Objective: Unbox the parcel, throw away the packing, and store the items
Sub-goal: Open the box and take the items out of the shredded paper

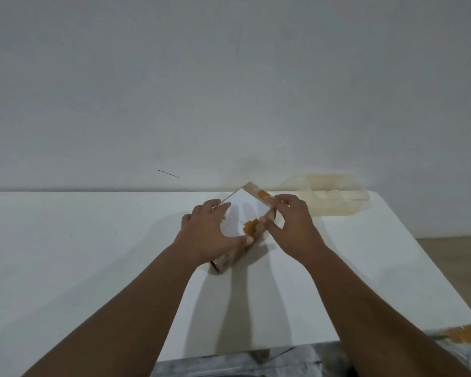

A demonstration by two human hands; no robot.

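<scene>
A small cardboard parcel (242,213) with a white top label lies on the white table (93,254), turned at an angle. Orange tape (250,226) runs along its right edge, with another bit at the far corner. My left hand (207,235) grips the parcel's near left side, thumb by the tape. My right hand (291,224) rests on the right edge, its fingers pinching at the tape there. The parcel's lower part is hidden behind my left hand.
A clear plastic compartment box (326,197) stands at the table's back right, against the wall. A strip of orange tape (465,333) lies at the table's near right corner. Wooden floor shows to the right of the table.
</scene>
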